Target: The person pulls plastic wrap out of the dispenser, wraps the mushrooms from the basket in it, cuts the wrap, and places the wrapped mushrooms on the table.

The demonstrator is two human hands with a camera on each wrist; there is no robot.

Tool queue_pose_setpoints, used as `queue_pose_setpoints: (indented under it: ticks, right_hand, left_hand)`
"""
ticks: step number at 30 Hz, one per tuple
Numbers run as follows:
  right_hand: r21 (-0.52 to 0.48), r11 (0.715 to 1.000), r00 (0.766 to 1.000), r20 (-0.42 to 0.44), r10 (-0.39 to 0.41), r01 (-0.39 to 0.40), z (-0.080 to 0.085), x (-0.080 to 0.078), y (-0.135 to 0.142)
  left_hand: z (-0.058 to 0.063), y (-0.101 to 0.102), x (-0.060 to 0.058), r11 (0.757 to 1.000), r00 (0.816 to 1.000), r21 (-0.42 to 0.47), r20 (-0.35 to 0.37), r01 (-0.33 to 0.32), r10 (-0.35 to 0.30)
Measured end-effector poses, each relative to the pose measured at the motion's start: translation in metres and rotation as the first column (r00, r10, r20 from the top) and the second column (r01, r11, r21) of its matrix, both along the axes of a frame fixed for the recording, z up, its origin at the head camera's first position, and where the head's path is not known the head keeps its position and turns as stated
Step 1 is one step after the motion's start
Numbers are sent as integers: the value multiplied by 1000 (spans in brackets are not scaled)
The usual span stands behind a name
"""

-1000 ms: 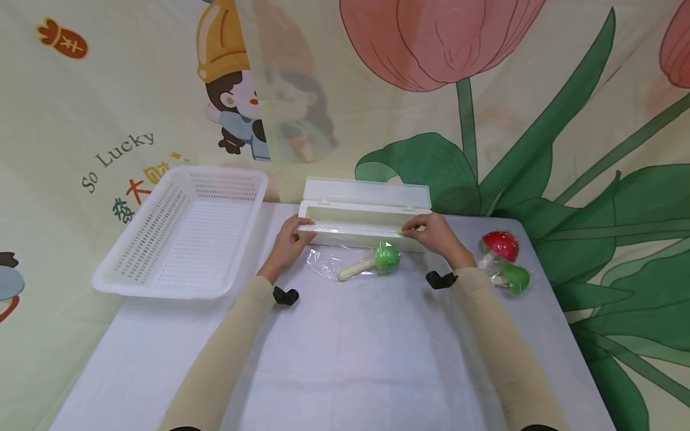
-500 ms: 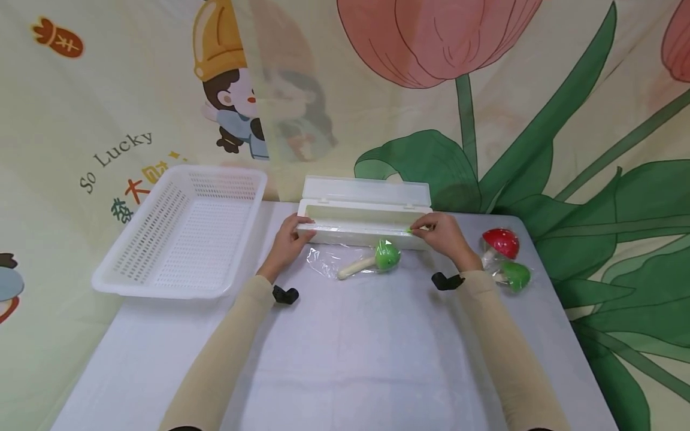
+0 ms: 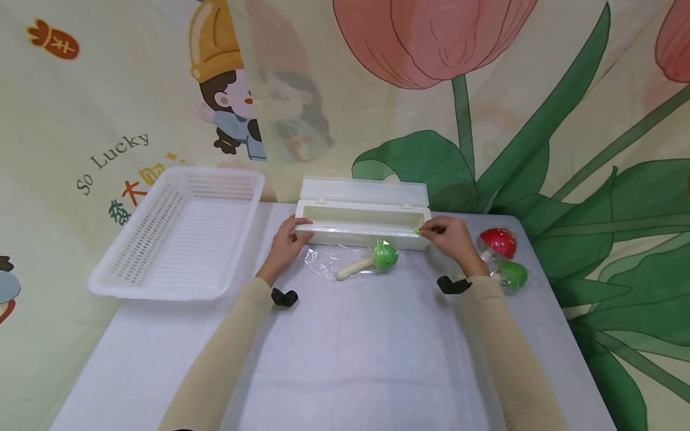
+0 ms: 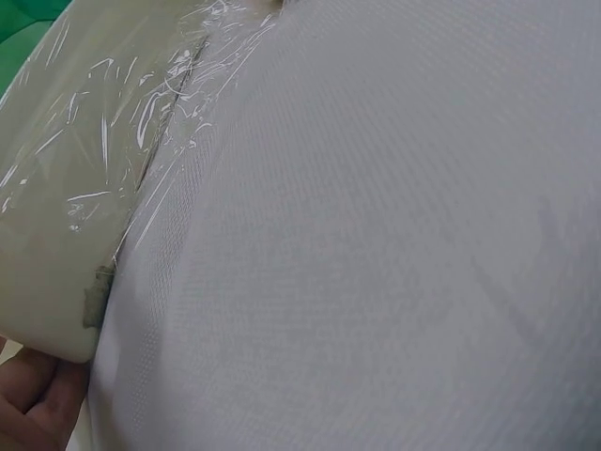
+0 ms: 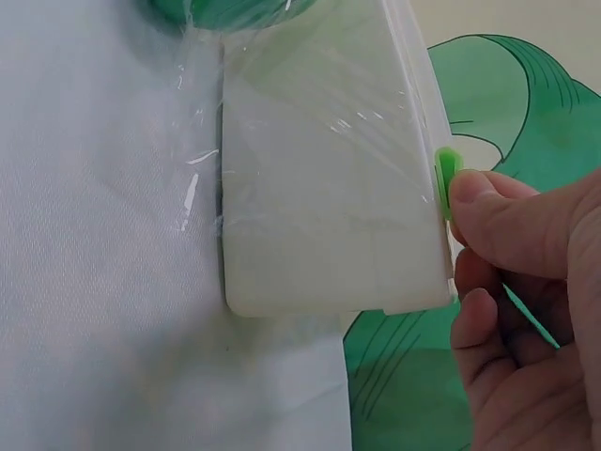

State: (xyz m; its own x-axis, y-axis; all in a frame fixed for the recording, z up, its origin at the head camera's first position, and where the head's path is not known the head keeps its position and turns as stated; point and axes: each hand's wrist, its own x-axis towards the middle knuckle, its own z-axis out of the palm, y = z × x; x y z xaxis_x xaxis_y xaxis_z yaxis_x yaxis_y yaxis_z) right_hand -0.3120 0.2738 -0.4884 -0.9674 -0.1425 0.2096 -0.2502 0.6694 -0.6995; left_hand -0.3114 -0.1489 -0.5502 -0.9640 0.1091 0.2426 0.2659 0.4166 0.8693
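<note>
A long white cling film dispenser (image 3: 358,237) stands at the back of the table, its translucent lid (image 3: 363,191) raised. My left hand (image 3: 284,250) grips its left end, thumb at the front and fingers on the rim. At the right end, my right hand (image 3: 453,240) pinches the small green slide cutter (image 5: 447,178) on the front top edge between thumb and forefinger. Clear film (image 4: 141,122) hangs down the dispenser's front and spreads over the table. On that film lies a green-capped toy mushroom (image 3: 384,256), its pale stem pointing left.
To the left stands a white perforated plastic basket (image 3: 162,294). A red-capped mushroom (image 3: 499,242) and another green-capped one (image 3: 513,275), in shiny film, lie near the table's right edge. Behind the white-covered table (image 3: 345,359) hangs a printed cloth (image 3: 377,120).
My right hand has moved right along the dispenser's front edge with the green slide cutter, to near the right end. The left hand keeps its grip, and the mushrooms stay put.
</note>
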Motion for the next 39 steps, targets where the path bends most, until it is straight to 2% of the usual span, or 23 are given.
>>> queue_pose_setpoints:
  ticks: [6,17,22,27,35,39]
  right_hand:
    - [18,1000,1000,20,-9,8,2,2,1]
    - [40,999,1000,0,-15,15,3,3,7]
    - [43,998,999,-12,-36,36,2,4,13]
    - [5,999,999,-21,-47,47,-4,4,12]
    - [-54,996,997,-12,-75,74,-11,12,10]
    - [-90,991,993,-45,-107,102,-16,21,8]
  left_hand:
    - [1,0,2,1000,1000,16,8,0,0]
    - [2,5,3,1000,998,26,60,-6,5]
    - [1,4,3,1000,998,23,58,-8,7]
    - [-1,-1,4,1000,1000,1,30,-9,9]
    - [-1,-3,15,1000,999,-14,30,-16,16]
    - [1,-2,24,996,998,-53,2,-66,66]
